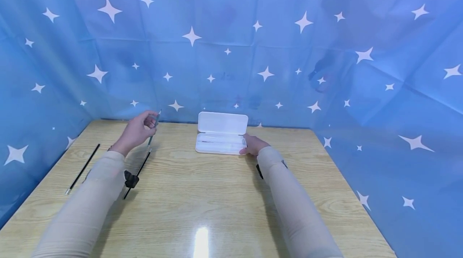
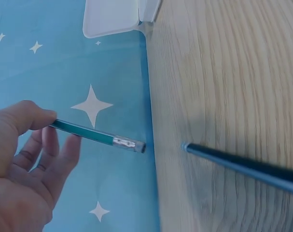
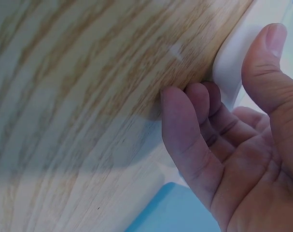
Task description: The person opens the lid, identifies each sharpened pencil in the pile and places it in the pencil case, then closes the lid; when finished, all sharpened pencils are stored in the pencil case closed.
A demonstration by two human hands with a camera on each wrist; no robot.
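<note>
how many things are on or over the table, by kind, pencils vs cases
Pencils or pens: 3 (teal pencil with a metal ferrule held in the left hand; dark thin one lying far left; dark one lying by the left forearm)
White plastic pencil case, lid open: 1, right hand on it
Total: 4

- Your left hand (image 1: 139, 128) is raised at centre-left of the head view, thumb and fingers (image 2: 49, 145) pinching.
- Your right hand (image 1: 254, 144) sits lower, near centre, fingers (image 3: 185, 121) curled, thumb on top.
- Both forearms wear beige sleeves.
</note>
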